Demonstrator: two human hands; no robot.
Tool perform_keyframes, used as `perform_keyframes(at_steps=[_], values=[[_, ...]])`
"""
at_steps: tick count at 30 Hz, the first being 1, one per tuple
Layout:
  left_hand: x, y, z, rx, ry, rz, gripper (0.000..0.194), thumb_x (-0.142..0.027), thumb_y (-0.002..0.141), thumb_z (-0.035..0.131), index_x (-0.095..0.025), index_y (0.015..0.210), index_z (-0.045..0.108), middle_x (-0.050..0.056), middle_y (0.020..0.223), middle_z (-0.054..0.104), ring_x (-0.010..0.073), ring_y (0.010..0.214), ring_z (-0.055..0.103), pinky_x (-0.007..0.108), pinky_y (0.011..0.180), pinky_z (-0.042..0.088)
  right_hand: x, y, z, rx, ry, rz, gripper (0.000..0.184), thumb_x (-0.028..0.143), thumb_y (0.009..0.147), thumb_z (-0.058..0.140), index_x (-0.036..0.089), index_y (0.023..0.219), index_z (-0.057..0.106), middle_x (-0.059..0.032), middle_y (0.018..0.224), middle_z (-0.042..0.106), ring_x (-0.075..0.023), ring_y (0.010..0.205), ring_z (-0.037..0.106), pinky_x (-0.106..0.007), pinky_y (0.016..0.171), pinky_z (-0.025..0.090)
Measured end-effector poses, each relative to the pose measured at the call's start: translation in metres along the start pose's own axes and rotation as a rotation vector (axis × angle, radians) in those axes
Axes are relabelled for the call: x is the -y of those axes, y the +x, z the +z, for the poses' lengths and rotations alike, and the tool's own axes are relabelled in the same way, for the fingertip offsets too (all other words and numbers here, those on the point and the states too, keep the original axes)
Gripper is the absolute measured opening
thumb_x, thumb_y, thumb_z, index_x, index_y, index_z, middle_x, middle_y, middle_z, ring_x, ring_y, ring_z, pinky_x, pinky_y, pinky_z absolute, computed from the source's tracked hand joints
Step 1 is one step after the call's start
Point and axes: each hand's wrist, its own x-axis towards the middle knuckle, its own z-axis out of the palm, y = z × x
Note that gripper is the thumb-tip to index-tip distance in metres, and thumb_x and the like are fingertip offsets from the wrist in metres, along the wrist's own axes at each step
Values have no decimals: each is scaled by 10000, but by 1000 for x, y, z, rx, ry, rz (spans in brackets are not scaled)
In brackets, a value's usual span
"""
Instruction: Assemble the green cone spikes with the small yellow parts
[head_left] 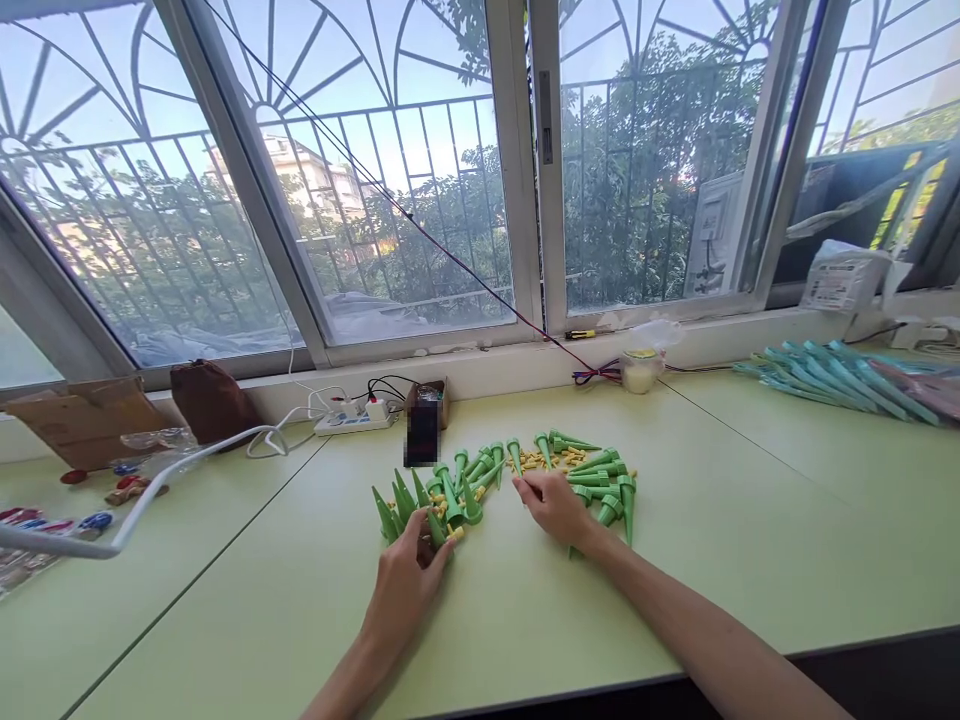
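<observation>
My left hand (405, 565) is closed around a green plastic spike (437, 528), its thumb beside a small yellow piece (455, 535) at the end. More green spikes stand tip-up (386, 515) just beyond those fingers, and others lie in a heap (450, 495) to their right. Fingers of my right hand (553, 507) are pinched together near the tip of another green spike (514, 452); what they hold, if anything, is hidden. Under and beside that hand lies a second group of green spikes (604, 470). Small yellow pieces (534, 460) are scattered between the two groups.
Behind the spikes stand a dark, blurred upright object (421, 435) and a small box (435, 392). A power strip (352, 420) with cables and a white bent tube (120, 540) are leftward. A tub (640, 370) and bundled blue-green items (847, 378) lie near the windowsill.
</observation>
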Motion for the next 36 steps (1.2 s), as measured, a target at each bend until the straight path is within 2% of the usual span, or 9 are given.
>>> perform_keyframes(at_steps=[4,9,15,20,24,28,32,36], values=[[-2,1,-1,9,21,-18,287,-495,832,595,-209,845,574,-46,562,568,151,491,516,258,529,419,2,0,-1,3,-13,-3,436,339,987,409,201,578,348,27,528,416,-114,514,360,-268,536,252],[-4,5,-1,38,17,-40,358,-529,825,588,-197,689,587,-21,548,552,151,509,508,253,517,397,1,-1,-1,7,-22,-7,434,336,985,415,202,578,347,25,531,416,-115,514,351,-269,529,254],[-8,8,-2,95,1,-101,410,-543,830,571,-160,928,680,-18,564,583,166,509,530,264,522,409,3,-1,-2,22,-7,-10,436,348,987,402,204,586,311,35,531,376,-114,516,328,-265,536,243],[-8,15,-3,153,17,-89,409,-550,820,558,-164,796,691,13,575,615,176,508,547,273,508,415,2,-1,-2,30,-4,-8,433,351,994,398,202,593,331,33,542,402,-112,520,347,-268,544,241],[-9,16,-2,105,9,-68,379,-531,817,558,-176,753,676,9,585,618,162,503,524,267,510,402,2,-2,-1,31,-9,-2,435,344,992,407,201,586,338,32,541,409,-112,520,350,-269,541,246],[-9,13,2,46,32,-66,367,-525,810,568,-179,729,660,-15,520,553,157,503,500,263,521,388,2,-1,-1,26,-11,-1,434,341,988,413,202,584,335,33,539,405,-113,523,351,-270,541,247],[-8,10,5,35,-11,-84,350,-518,818,574,-179,779,652,-29,506,537,154,490,504,257,521,394,3,-1,-1,30,-9,-1,430,340,986,412,202,584,348,32,540,415,-114,522,359,-268,543,254],[-7,10,6,34,-20,-81,349,-519,820,574,-184,734,622,-16,535,557,154,501,512,258,530,404,2,-2,-1,36,-2,0,428,343,987,409,202,587,348,30,545,423,-114,523,364,-267,545,255]])
